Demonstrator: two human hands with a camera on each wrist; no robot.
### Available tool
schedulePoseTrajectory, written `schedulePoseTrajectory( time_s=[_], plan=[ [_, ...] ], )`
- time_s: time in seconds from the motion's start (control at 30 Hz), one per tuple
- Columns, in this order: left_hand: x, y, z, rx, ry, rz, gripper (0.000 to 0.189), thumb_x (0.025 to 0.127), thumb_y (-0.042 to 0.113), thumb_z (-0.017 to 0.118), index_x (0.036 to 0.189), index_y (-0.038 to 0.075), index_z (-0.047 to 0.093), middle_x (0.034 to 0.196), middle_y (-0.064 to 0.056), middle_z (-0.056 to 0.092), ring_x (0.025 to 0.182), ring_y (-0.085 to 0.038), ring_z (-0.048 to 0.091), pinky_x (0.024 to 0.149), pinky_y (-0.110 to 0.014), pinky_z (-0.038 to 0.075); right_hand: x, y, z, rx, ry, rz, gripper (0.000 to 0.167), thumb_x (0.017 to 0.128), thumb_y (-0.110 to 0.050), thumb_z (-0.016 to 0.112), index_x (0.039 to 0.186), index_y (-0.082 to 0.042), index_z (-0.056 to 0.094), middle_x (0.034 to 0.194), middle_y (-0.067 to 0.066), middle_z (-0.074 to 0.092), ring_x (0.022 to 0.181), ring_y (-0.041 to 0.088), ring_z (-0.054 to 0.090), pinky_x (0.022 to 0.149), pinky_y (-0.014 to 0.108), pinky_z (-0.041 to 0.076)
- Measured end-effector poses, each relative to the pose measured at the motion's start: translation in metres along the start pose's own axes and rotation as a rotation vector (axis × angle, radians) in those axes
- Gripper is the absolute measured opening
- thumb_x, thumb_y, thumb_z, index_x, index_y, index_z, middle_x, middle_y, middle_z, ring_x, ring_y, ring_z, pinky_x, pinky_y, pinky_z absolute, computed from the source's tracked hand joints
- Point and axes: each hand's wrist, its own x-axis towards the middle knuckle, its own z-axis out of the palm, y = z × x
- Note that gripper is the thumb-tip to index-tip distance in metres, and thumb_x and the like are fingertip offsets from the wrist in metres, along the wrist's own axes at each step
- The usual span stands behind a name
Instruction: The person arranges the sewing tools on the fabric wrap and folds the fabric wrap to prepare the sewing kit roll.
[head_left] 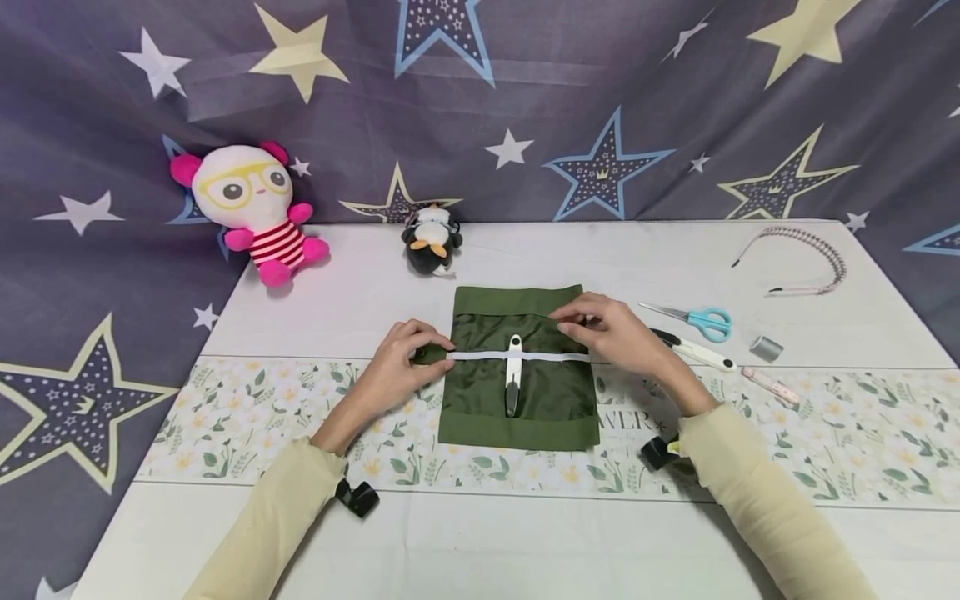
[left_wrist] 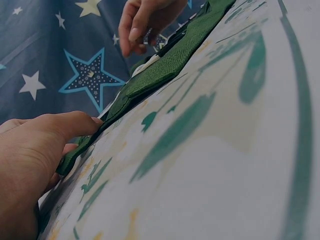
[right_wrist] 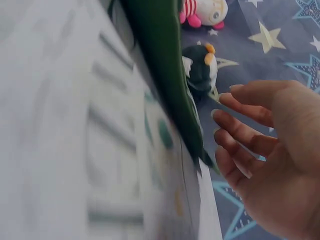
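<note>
A green fabric piece (head_left: pixel 480 396) with folded top and bottom bands lies flat on the table. Across its middle runs a narrow white strip (head_left: pixel 482 356), and a white tool with a black end (head_left: pixel 514 362) lies upright over that strip. At the fabric's left edge, my left hand (head_left: pixel 397 362) pinches the cloth by the strip's end; the left wrist view shows the green edge (left_wrist: pixel 150 80) between thumb and fingers. Over the upper right of the fabric is my right hand (head_left: pixel 615 333), its fingers loosely bent, with nothing between them in the right wrist view.
To the right lie blue-handled scissors (head_left: pixel 708 323), another white-and-black tool (head_left: pixel 703 353), a grey spool (head_left: pixel 767 347), a small pink patterned stick (head_left: pixel 770 386) and a headband (head_left: pixel 836 265). A pink panda plush (head_left: pixel 276 242) and a penguin plush (head_left: pixel 431 242) sit at the back.
</note>
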Motion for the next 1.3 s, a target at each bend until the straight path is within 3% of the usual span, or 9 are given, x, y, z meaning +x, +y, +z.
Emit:
schedulePoseTrajectory(
  time_s=[0.17, 0.43, 0.73, 1.3],
  plan=[
    [0.0, 0.0, 0.0, -0.001, 0.001, -0.002, 0.019, 0.097, 0.026, 0.077, 0.114, 0.018, 0.078, 0.122, -0.002, 0.06, 0.111, -0.024, 0.047, 0.083, -0.044, 0.041, -0.017, 0.008, -0.015, -0.034, 0.056, 0.005, 0.024, 0.105, -0.009, 0.062, 0.126, -0.002, 0.072, 0.113, 0.008, 0.066, 0.102, 0.022, 0.062, 0.088, 0.041, 0.052],
    [0.0, 0.001, 0.0, -0.001, 0.002, 0.0, 0.019, 0.097, 0.026, 0.077, 0.114, 0.018, 0.077, 0.122, -0.002, 0.06, 0.112, -0.024, 0.047, 0.085, -0.045, 0.041, -0.046, 0.019, -0.037, -0.098, 0.152, 0.025, 0.023, 0.104, -0.009, 0.064, 0.123, -0.001, 0.073, 0.118, 0.012, 0.068, 0.094, 0.021, 0.063, 0.081, 0.024, 0.051],
    [0.001, 0.001, 0.0, -0.001, -0.005, 0.0, 0.019, 0.097, 0.026, 0.077, 0.114, 0.018, 0.078, 0.123, -0.002, 0.06, 0.11, -0.024, 0.047, 0.082, -0.044, 0.04, -0.082, 0.033, -0.06, -0.135, 0.258, 0.02, 0.022, 0.102, -0.004, 0.065, 0.122, -0.002, 0.074, 0.118, 0.014, 0.068, 0.092, 0.007, 0.059, 0.08, 0.016, 0.046],
    [0.0, 0.0, 0.0, 0.001, -0.003, 0.003, 0.019, 0.097, 0.026, 0.077, 0.114, 0.018, 0.078, 0.122, -0.002, 0.06, 0.109, -0.023, 0.047, 0.081, -0.043, 0.04, -0.128, 0.054, -0.078, -0.23, 0.36, 0.153, 0.021, 0.101, -0.008, 0.067, 0.121, -0.002, 0.075, 0.114, 0.008, 0.066, 0.09, -0.003, 0.056, 0.077, 0.008, 0.043]
  ],
)
